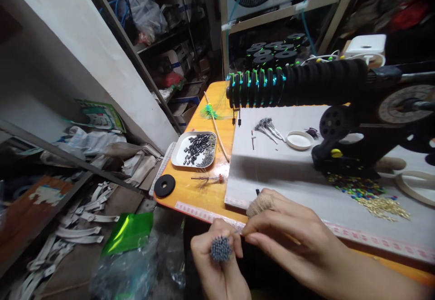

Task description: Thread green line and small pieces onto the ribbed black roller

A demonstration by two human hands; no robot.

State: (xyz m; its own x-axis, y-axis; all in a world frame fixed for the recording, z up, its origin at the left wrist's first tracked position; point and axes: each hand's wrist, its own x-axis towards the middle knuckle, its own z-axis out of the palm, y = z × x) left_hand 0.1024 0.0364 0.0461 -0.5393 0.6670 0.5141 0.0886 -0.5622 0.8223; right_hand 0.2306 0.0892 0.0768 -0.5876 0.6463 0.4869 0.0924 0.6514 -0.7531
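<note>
My left hand (pixel 217 254) is closed around a bundle of thin grey-blue strands (pixel 220 249), whose cut ends face the camera. Close beside it, the thumb and index finger of my right hand (pixel 288 229) are pinched together at the left fingertips. Whatever lies in that pinch is too small to make out. A tan wrap (pixel 260 205) covers one finger of the right hand. Both hands are in front of the table's near edge, over a printed measuring tape (pixel 210 215).
A white tray (pixel 174 157) of small black and metal parts stands left, near a black disc (pixel 165 186) and a thin stick (pixel 220 137). A black machine with a ridged roller (pixel 316 84) occupies the right. Coloured beads (pixel 360 190) and gold-coloured pieces (pixel 385 208) lie before it.
</note>
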